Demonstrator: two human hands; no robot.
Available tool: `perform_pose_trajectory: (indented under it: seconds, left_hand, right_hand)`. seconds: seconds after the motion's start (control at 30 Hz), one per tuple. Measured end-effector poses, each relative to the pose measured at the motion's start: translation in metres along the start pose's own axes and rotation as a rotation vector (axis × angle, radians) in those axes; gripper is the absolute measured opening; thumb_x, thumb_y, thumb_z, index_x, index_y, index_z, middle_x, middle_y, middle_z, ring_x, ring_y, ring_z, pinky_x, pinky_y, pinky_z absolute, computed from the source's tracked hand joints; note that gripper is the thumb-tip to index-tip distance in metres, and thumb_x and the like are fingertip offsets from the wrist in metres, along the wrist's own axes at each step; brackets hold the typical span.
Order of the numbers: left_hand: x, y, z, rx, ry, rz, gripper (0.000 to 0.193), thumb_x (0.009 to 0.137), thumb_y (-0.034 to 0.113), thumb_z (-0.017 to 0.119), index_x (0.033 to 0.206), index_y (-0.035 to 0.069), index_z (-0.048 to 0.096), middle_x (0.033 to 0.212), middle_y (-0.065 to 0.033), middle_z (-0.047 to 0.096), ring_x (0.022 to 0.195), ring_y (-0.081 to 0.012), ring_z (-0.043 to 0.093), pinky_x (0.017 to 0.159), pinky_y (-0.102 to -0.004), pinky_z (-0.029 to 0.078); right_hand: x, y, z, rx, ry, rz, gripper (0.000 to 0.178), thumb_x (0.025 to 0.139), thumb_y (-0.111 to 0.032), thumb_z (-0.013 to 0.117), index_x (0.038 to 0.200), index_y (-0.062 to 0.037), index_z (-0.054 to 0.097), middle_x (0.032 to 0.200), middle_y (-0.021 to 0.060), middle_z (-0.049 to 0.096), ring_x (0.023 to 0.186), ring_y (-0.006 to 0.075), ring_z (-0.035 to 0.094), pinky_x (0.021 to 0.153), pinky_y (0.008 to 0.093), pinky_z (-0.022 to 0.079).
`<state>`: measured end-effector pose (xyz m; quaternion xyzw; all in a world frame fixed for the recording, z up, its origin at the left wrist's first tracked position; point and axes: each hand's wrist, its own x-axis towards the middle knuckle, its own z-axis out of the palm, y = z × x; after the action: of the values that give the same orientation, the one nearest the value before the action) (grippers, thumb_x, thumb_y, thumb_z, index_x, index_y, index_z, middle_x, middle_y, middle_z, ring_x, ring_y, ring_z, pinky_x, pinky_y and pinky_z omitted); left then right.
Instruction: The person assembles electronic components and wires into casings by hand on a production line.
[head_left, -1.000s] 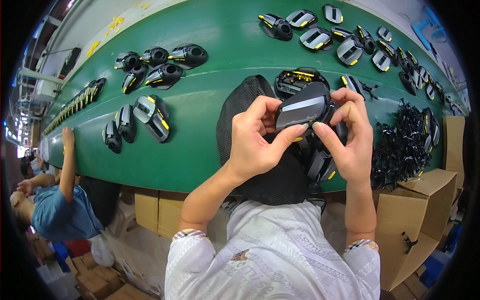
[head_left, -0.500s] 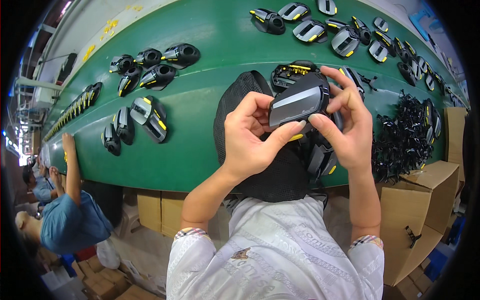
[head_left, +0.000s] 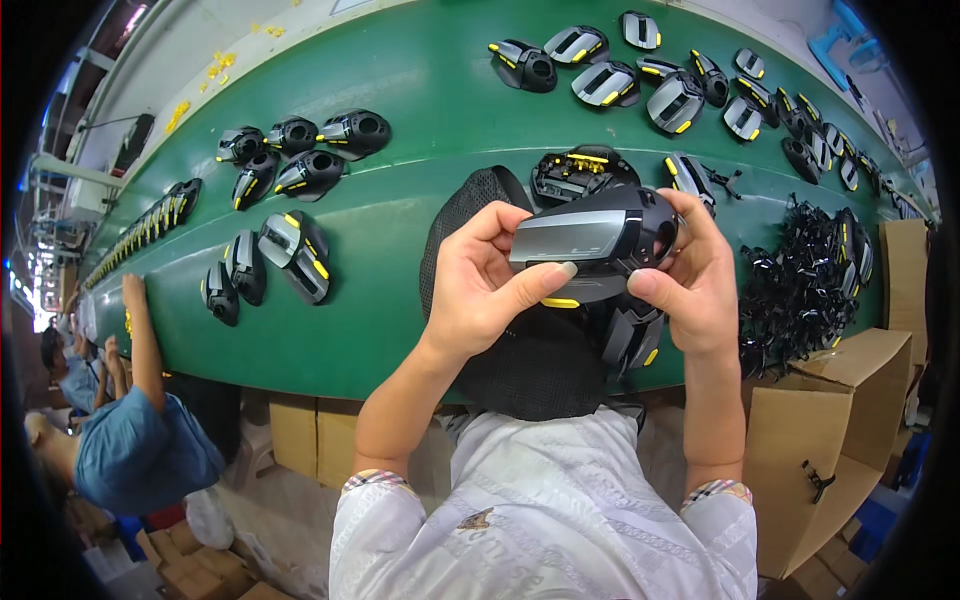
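Note:
A black and grey mouse shell (head_left: pixel 575 242) with a round opening at its right end is held up between my two hands. My left hand (head_left: pixel 480 290) closes on its left end, with the thumb along the lower edge. My right hand (head_left: pixel 700 285) grips the right end near the opening, partly covering it. Just beyond lies a shell with its inside showing and yellow parts in it (head_left: pixel 592 172). Another grey and black shell (head_left: pixel 632 340) with a yellow strip lies under my right hand. Something of black mesh (head_left: pixel 530 365) sits below and left of the held shell.
Groups of mouse shells lie on the green table (head_left: pixel 410 210), at left (head_left: pixel 292 250) and far right (head_left: pixel 675 102). A heap of small black parts (head_left: pixel 790 290) is at right, above an open cardboard box (head_left: pixel 800 430). A person in blue (head_left: pixel 145 440) sits at left.
The held shell has turned, so its round opening now shows at the right end. Both hands have come slightly lower and nearer, still holding it.

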<state>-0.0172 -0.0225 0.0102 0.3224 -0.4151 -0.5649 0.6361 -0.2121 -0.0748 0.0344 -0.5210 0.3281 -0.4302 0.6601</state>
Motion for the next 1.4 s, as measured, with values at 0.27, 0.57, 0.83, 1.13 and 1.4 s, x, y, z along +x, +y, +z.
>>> perform_pose_trajectory:
  seconds: [0.27,0.57,0.83,1.13,1.4]
  left_hand:
    - [-0.006,0.001,0.002,0.468,-0.076,0.273,0.03,0.072,0.003,0.075,0.09,-0.004,0.052,0.086,-0.0101,0.062,0.083,-0.0148,0.064,0.071,-0.0254,0.053]
    - [0.041,0.039,-0.034,0.526,0.125,0.152,0.037,0.076,0.003,0.068,0.108,-0.003,0.05,0.09,-0.0103,0.062,0.08,-0.0136,0.061,0.07,-0.0251,0.05]
    - [0.178,0.011,-0.192,0.549,0.593,-0.169,0.046,0.078,0.017,0.07,0.112,-0.004,0.047,0.102,-0.0182,0.056,0.083,-0.0287,0.062,0.072,-0.0391,0.055]
    - [0.23,-0.015,-0.122,1.871,0.456,0.101,0.057,0.077,0.045,0.062,0.104,-0.004,0.054,0.098,-0.0249,0.06,0.093,-0.0394,0.058,0.081,-0.0458,0.047]
    - [0.282,-0.03,-0.107,1.523,0.326,-0.476,0.094,0.063,0.06,0.07,0.127,-0.003,0.043,0.135,-0.0217,0.038,0.127,-0.0365,0.033,0.101,-0.0433,0.034]
  right_hand:
    - [0.008,-0.008,-0.008,0.007,-0.133,-0.011,0.045,0.071,-0.015,0.076,0.104,-0.0014,0.049,0.092,0.0029,0.055,0.088,0.0082,0.053,0.075,0.0237,0.046]
    - [0.039,-0.026,-0.061,-0.562,0.126,-0.263,0.049,0.083,-0.015,0.062,0.127,-0.0082,0.043,0.115,0.0117,0.053,0.1,0.0221,0.058,0.081,0.0328,0.048]
    - [0.091,0.0,-0.18,-1.441,-0.107,-0.105,0.04,0.066,0.007,0.056,0.102,-0.0095,0.059,0.104,0.0142,0.056,0.106,0.0338,0.05,0.091,0.0393,0.042]
    - [0.067,0.005,-0.166,-1.544,0.143,-0.06,0.023,0.076,-0.007,0.06,0.098,-0.0062,0.053,0.079,0.016,0.059,0.079,0.0372,0.058,0.07,0.0458,0.045]
    - [0.037,-0.033,-0.139,-0.584,0.008,0.055,0.03,0.084,-0.014,0.053,0.111,-0.0011,0.049,0.076,0.007,0.057,0.067,0.0171,0.055,0.06,0.0296,0.043]
